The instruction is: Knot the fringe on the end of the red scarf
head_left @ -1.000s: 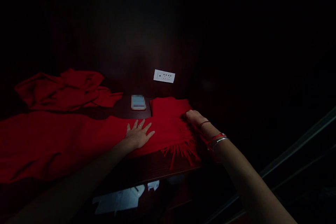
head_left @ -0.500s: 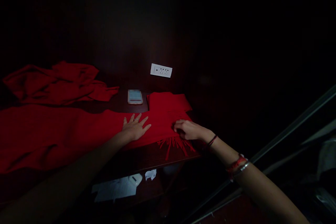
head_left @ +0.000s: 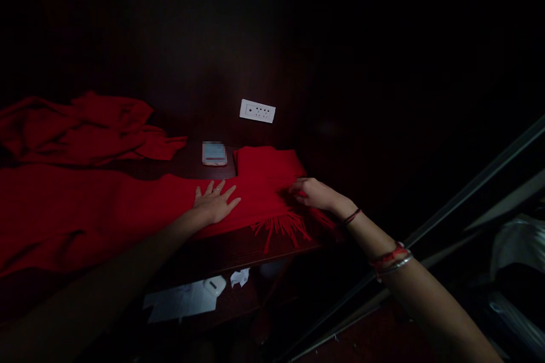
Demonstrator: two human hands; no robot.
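Observation:
A long red scarf (head_left: 140, 198) lies stretched along the dark wooden shelf, its fringe (head_left: 283, 226) spilling over toward the front edge. My left hand (head_left: 215, 204) rests flat on it with fingers spread, a ring on one finger. At the fringed right end, my right hand (head_left: 317, 194) is raised slightly over the cloth and casts a shadow on it. Its fingers are loosely bent, with a gap by the thumb and no cloth visible between them. Some blurred strands show below this hand. A folded red cloth (head_left: 270, 161) lies just behind the scarf's end.
Another crumpled red cloth (head_left: 106, 127) lies at the back left. A small phone-like object (head_left: 214, 153), its face blurred, sits behind my left hand. A white wall socket (head_left: 258, 111) is above. Papers (head_left: 183, 302) and a crumpled white piece (head_left: 239, 277) lie on the lower shelf.
My right hand has shifted right and slightly up along the scarf's end, its fingers less curled. Fringe strands beneath it have swung right. My left hand stays on the scarf.

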